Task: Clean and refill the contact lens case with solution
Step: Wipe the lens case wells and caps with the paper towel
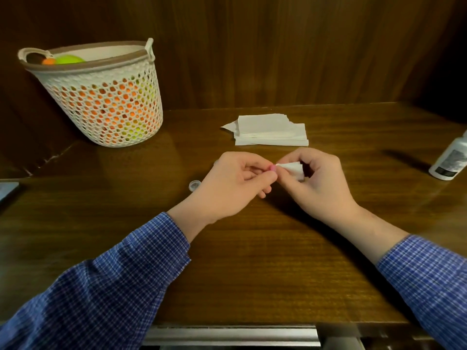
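The left hand (233,179) hides most of the pink piece (272,168); the bottle (452,159) is cut off at the right edge

The two hands, left hand (233,181) and right hand (318,183), are meeting at the centre of the frame over the table (252,261). A tissue stack (269,131) is lying just above them. A basket (101,97) is standing at upper left, a bottle (451,161) at the right edge, and a small cap (195,185) is sitting just left of the left hand.

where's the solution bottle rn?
Head view, far right edge: the solution bottle stands tilted on the wooden table, right of the tissue stack.
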